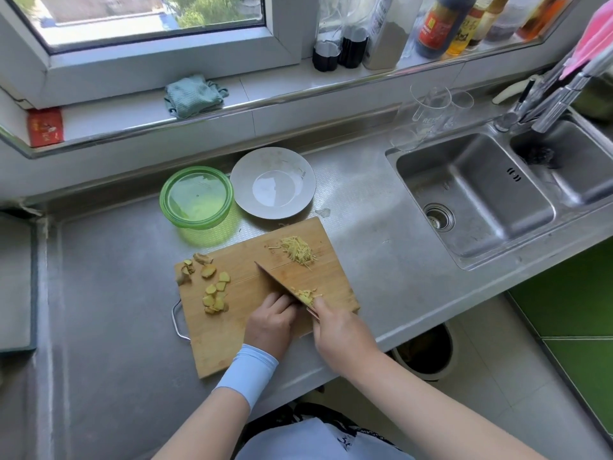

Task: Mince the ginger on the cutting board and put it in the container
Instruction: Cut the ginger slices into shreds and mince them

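Note:
A wooden cutting board lies on the steel counter. Ginger slices and knobby peel pieces sit on its left part. A pile of shredded ginger lies at the board's far right. My right hand grips the handle of a cleaver, whose blade stands edge-down across the board. Freshly cut ginger bits lie against the blade's right side. My left hand has curled fingers pressed on ginger just left of the blade; that ginger is hidden. A green-rimmed clear container stands behind the board.
A grey plate sits beside the container. To the right is a double steel sink with a faucet and clear glasses behind it. A folded teal cloth and several bottles rest on the windowsill. A bin stands below the counter edge.

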Motion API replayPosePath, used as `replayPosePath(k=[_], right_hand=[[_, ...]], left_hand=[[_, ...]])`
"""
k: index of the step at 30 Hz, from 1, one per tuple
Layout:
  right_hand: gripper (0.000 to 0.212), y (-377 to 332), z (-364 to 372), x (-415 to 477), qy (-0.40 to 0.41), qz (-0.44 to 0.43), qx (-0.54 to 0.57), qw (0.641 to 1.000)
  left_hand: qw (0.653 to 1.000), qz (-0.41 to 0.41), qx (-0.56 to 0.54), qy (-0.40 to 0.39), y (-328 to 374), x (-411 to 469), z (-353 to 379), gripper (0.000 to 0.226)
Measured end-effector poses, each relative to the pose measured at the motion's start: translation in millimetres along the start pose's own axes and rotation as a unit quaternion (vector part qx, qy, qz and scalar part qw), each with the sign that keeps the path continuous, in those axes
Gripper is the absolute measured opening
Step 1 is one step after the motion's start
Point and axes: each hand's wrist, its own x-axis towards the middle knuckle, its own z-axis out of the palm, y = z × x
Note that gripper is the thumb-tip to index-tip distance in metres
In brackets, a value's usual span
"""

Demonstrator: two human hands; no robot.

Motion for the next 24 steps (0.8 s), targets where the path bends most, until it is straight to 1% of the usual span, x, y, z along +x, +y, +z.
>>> replayPosePath(k=[2, 6, 9, 12, 15, 18, 20, 24], right_hand=[[0.022, -1.5, -2.8, 0.5, -0.001, 0.000, 0.002, 1.000], [0.003, 14.3, -3.4, -24.9, -0.012, 0.006, 0.034, 0.999], [0.011, 20.6, 1.0, -32.3, -0.016, 0.014, 0.028, 0.999], [0.006, 12.9, 4.4, -16.8, 0.001, 0.010, 0.020, 1.000], [0.014, 2.4, 2.9, -1.3, 0.012, -0.001, 0.011, 1.000], [0.011, 4.9, -1.5, -8.3, 0.007, -0.007, 0.021, 1.000], [0.004, 12.8, -3.1, -20.9, -0.002, 0.000, 0.030, 1.000], [0.009, 21.7, 0.1, -34.6, -0.016, 0.019, 0.028, 0.999]], left_hand=[[1.000, 0.003, 0.000, 0.005, 0.2, -0.2, 0.5, 0.026], [1.000, 0.002, -0.004, -0.001, -0.5, -0.6, 0.9, 0.028], [1.000, 0.003, -0.002, 0.006, 1.2, 0.0, -1.0, 0.028], [1.000, 0.001, 0.000, 0.010, 2.3, -1.1, 0.3, 0.028], [1.000, -0.005, -0.002, 0.012, 2.1, -1.3, 0.9, 0.027], [1.000, -0.009, -0.001, 0.009, 3.2, -2.0, 1.1, 0.027], [1.000, -0.013, -0.008, 0.003, 2.1, -2.5, 1.6, 0.026], [1.000, -0.012, -0.014, -0.006, -0.6, -4.1, 3.0, 0.022]])
